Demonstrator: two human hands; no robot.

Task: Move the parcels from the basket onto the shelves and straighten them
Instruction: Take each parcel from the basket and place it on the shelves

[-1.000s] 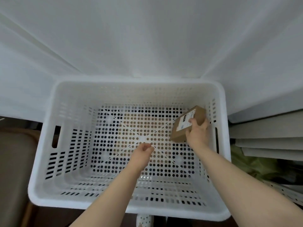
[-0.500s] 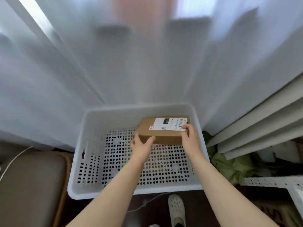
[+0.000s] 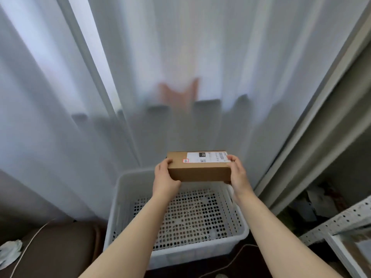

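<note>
- Holding a brown box (image 3: pixel 198 171) flat and level, the two hands are apart, one at each end of it.
- The left hand (image 3: pixel 164 182) has its thumb on top at the left end. The right hand (image 3: pixel 239 175) curls its fingers over the top right corner.
- The box is up in the air, over the far edge of the white basket (image 3: pixel 200 248). A white label (image 3: pixel 206 157) is stuck on top.
- Far left, a crumpled white cloth (image 3: pixel 10 251) and a thin white cord (image 3: pixel 26 245) lie on a brown seat (image 3: pixel 64 249).
- A big pale curtain (image 3: pixel 140 77) hangs just behind the box. A blurry orange shape (image 3: pixel 180 93) shows through it.
- A dark cable (image 3: pixel 236 257) lies on the floor by the basket's front right corner.
- On the right stands a grey frame (image 3: pixel 313 125), and lower down a white metal shelf rail (image 3: pixel 341 219) with little holes. The stuff behind it is too dark to tell.
- A second ago only the right hand held the box, tipped up against the basket's right wall, and the left hand was a fist holding nothing.
- Half a second ago both hands had it low inside the basket. Now it has come up above the rim.
- More of the curtain shows now, and the basket looks smaller.
- Open air lies over the basket and between the arms.
- The curtain is close on the far side, and the shelf rail is near the right arm.
- The seat is well apart from the left arm.
</note>
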